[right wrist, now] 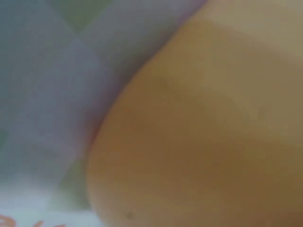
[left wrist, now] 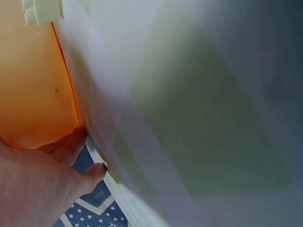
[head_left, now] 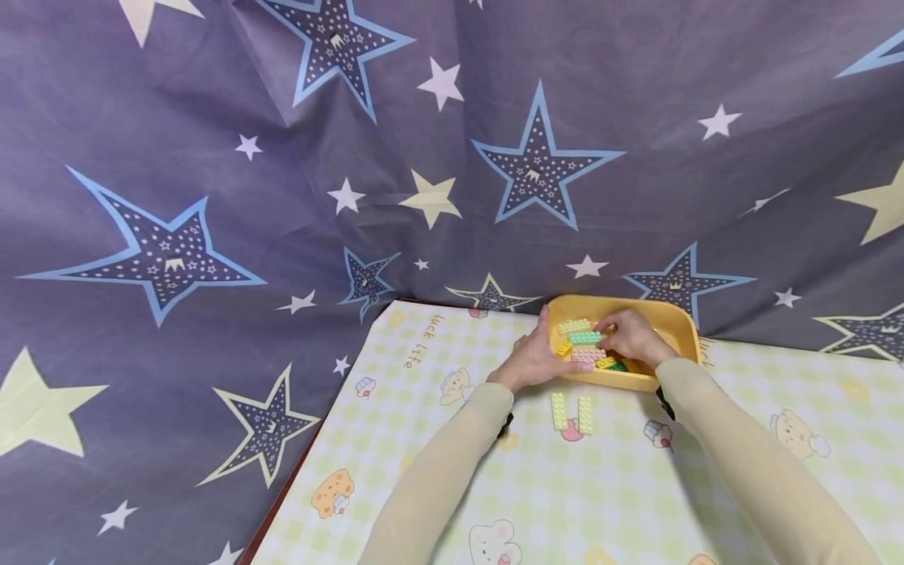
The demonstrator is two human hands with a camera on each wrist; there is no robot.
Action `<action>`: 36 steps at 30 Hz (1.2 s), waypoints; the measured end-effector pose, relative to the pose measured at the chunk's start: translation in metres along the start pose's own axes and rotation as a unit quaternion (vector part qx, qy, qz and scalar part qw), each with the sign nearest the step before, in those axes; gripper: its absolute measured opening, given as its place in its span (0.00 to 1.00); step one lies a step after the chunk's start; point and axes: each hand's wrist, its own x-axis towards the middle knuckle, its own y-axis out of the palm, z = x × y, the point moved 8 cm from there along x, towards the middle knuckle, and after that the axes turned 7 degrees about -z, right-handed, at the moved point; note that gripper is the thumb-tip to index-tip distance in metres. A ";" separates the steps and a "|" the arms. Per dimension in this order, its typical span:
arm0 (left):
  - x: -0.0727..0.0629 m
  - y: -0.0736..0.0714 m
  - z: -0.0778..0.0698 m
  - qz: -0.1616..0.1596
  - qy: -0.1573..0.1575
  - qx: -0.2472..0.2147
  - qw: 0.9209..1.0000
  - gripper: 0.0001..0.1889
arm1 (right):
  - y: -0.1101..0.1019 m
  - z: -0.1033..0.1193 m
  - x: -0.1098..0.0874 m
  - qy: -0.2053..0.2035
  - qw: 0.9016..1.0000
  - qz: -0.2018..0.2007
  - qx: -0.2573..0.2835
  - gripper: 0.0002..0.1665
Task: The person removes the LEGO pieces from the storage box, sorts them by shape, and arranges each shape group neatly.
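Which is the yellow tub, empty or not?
Not empty: the head view shows a mint-green brick and a yellow brick inside the yellow tub.

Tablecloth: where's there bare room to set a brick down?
Bare cloth lies left of the left sleeve, between the sleeves this side of the two pale bricks, and right of the right sleeve. Crowded: the yellow tray, with the left hand at its left end and the right hand among the bricks inside.

Starry purple backdrop (head_left: 438, 141), green-checked table (head_left: 600, 494)
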 end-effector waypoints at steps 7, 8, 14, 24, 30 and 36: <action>0.002 0.003 -0.001 0.002 0.005 -0.006 1.000 0.77 | -0.014 0.001 -0.011 -0.011 1.000 0.008 -0.003 0.18; 0.002 0.003 -0.001 0.003 0.005 -0.008 1.000 0.77 | -0.017 0.001 -0.012 -0.008 1.000 0.009 0.001 0.19; 0.003 0.002 -0.001 0.004 0.003 0.000 1.000 0.77 | -0.026 0.006 -0.024 0.004 1.000 0.008 0.013 0.20; 0.001 0.002 0.000 0.006 0.021 -0.010 1.000 0.77 | -0.037 0.017 -0.051 -0.023 1.000 -0.014 0.017 0.17; -0.002 0.001 0.001 0.008 0.014 -0.019 1.000 0.78 | -0.041 0.021 -0.068 -0.020 0.999 -0.021 0.026 0.16; -0.001 0.000 0.001 0.009 0.018 -0.023 1.000 0.78 | -0.046 0.025 -0.088 -0.020 0.998 -0.034 0.042 0.14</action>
